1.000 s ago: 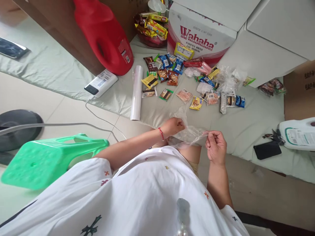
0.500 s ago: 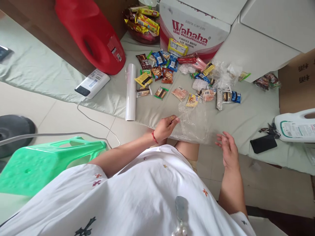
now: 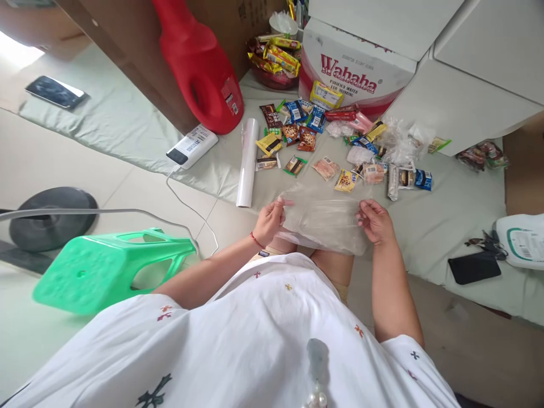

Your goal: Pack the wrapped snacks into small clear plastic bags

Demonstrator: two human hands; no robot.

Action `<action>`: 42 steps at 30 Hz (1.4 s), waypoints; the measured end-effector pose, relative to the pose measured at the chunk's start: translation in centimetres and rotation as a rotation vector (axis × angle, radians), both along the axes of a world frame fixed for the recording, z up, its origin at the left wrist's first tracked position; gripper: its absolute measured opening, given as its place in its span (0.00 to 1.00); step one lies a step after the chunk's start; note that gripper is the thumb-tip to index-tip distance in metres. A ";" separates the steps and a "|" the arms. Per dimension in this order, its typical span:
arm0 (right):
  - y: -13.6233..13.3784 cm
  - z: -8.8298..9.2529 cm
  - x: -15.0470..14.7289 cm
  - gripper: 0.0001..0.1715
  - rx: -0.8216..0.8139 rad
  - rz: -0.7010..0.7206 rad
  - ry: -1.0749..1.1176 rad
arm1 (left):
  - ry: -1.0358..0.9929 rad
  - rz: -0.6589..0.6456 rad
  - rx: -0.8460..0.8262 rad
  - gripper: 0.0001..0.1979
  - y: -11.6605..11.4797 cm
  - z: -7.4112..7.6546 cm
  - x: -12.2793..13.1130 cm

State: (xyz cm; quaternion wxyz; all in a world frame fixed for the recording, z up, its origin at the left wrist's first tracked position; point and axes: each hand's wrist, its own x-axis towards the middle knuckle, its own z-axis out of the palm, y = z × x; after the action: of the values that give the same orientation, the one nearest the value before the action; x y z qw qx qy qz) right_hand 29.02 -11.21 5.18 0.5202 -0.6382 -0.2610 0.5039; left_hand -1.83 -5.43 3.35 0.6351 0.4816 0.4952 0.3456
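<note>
A clear plastic bag [image 3: 325, 218] is stretched between my two hands, just above my lap at the front edge of the cloth-covered surface. My left hand [image 3: 271, 220] pinches its left side, the index finger pointing right. On the other side my right hand [image 3: 374, 221] grips the bag with fingers curled. Beyond the bag lie several small wrapped snacks, among them a yellow cookie packet [image 3: 345, 181], a pink-toned packet [image 3: 326, 168] and a brown cookie packet [image 3: 306, 139]. A white plastic roll [image 3: 247, 164] rests to the left of them.
A Wahaha carton [image 3: 352, 68] and a bowl of snacks [image 3: 276, 76] stand behind. At left are a red jug [image 3: 204, 79], a power bank [image 3: 192, 147] and a green stool [image 3: 85, 272]. A black phone [image 3: 474, 267] and white bottle [image 3: 522, 241] lie right.
My right hand has moved in from the right and taken hold of the bag, which is now spread wider. The camera view has shifted, bringing a phone at the far left fully into sight.
</note>
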 end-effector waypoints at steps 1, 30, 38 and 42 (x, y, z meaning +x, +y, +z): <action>-0.2 -0.2 0.1 0.31 -0.020 -0.024 -0.030 | 0.033 0.031 -0.065 0.33 0.1 -0.6 -0.4; 1.0 2.2 7.7 0.18 -0.164 -0.003 -1.357 | 0.918 -0.635 0.974 0.29 4.5 -2.7 3.0; 16.5 4.9 -10.3 0.34 0.217 1.076 -1.533 | 0.917 -0.623 0.992 0.29 4.5 -2.6 2.8; 18.7 4.6 -14.1 0.25 0.105 1.284 -1.577 | 0.891 -0.614 0.972 0.29 4.5 -2.4 2.7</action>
State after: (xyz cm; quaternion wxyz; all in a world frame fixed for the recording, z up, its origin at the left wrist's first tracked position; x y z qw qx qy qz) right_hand 14.94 7.51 9.78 -0.1414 -0.5042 -0.8446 0.1116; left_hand 0.86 -0.97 0.96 0.1559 0.9216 0.3398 0.1039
